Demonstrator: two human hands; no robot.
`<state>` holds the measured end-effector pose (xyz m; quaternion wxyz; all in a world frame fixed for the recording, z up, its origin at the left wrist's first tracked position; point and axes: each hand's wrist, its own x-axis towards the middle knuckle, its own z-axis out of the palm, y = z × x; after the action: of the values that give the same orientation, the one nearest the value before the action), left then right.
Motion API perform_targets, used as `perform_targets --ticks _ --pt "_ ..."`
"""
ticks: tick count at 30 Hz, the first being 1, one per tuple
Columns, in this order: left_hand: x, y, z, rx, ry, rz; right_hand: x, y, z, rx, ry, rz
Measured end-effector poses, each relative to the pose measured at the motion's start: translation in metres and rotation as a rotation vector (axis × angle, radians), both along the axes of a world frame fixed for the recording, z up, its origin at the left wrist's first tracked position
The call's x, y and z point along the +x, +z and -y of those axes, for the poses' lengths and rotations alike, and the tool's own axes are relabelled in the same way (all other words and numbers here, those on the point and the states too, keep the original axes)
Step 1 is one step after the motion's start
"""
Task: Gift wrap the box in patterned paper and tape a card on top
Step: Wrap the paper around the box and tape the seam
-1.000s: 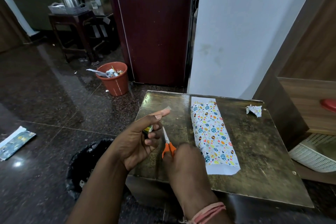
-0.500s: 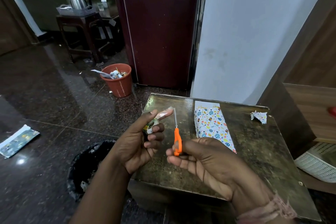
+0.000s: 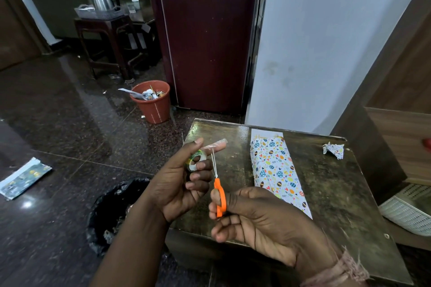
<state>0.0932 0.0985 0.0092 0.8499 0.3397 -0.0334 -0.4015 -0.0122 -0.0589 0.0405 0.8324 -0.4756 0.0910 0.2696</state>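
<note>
Dark glossy floor (image 3: 70, 112) fills the left of frame; paper scrap (image 3: 23, 180) at left edge, black bin bag (image 3: 112, 214) lower centre-left, orange bucket (image 3: 151, 101) of scraps above it. Left hand (image 3: 179, 184) at centre grips a tape roll (image 3: 196, 161), tape strip (image 3: 214, 148) stuck along its outstretched index finger. Right hand (image 3: 261, 219) pinches orange scissors (image 3: 219, 190), blades up, just beside the strip. Wrapped box (image 3: 275, 170) lies on the table (image 3: 331, 193), right of centre, apart from both hands. Crumpled paper (image 3: 333, 150) near the table's far right edge.
</note>
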Motion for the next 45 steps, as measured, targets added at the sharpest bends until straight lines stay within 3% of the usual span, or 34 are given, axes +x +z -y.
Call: perform_targets --ticks 6,22,29,31,36,38,45 --pt "0.000 -0.001 -0.002 -0.049 -0.052 -0.024 0.001 -0.004 0.004 0.028 0.018 0.058" --pt "-0.003 0.001 -0.003 0.049 -0.119 0.062 0.002 -0.006 0.008 -0.040 0.003 0.119" --pt "0.004 0.001 -0.008 0.040 0.109 0.034 0.003 -0.009 0.005 -0.104 -0.013 0.105" --pt "0.003 0.001 -0.005 0.085 0.171 0.064 0.004 -0.014 0.002 -0.269 -0.067 0.086" --pt "0.002 -0.002 0.001 0.150 0.241 0.181 0.005 -0.034 -0.016 -1.198 -0.071 0.218" --pt "0.000 -0.002 0.001 0.141 0.229 0.204 0.004 -0.036 -0.029 -1.440 -0.060 0.258" --pt "-0.004 0.000 0.003 0.132 0.126 0.332 -0.005 -0.027 -0.047 -1.654 0.005 0.281"
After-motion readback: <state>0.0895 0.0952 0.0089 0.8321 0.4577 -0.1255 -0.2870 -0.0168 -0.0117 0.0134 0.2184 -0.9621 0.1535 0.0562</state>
